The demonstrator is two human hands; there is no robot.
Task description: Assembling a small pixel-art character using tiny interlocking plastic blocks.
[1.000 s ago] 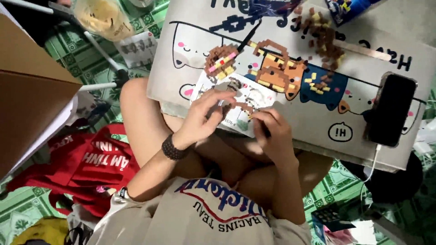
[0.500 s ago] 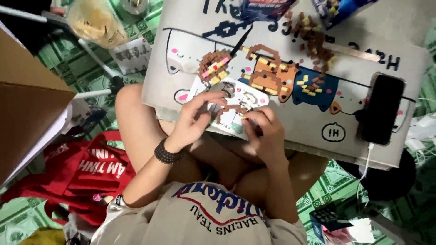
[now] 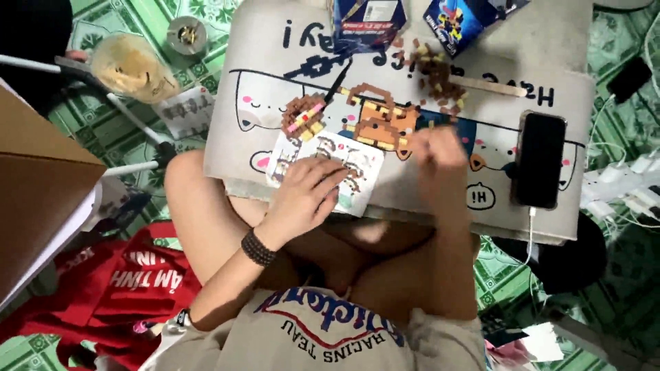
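On my lap lies a grey board point(image 3: 261, 117) with cartoon drawings. My left hand point(image 3: 302, 196), with a dark bead bracelet at the wrist, rests fingers down on a white instruction sheet point(image 3: 326, 165) near the board's front edge. My right hand point(image 3: 434, 148) is blurred and raised over the board to the right of an orange and brown small-brick model point(image 3: 378, 120); whether it holds a piece is unclear. A smaller brown and pink brick build point(image 3: 304, 113) sits left of the model. Loose brown bricks point(image 3: 436, 69) lie scattered further back.
A black phone point(image 3: 540, 159) with a white cable lies on the board's right side. Two printed boxes point(image 3: 368, 24) stand at the far edge. A plastic cup point(image 3: 127, 65) and a small tin point(image 3: 185, 33) stand on the green patterned floor at left, near a cardboard box point(image 3: 41, 192) and red cloth point(image 3: 124, 288).
My right hand has left the sheet and moved right and up toward the brick model. My left hand stays on the sheet. The view has drawn closer.
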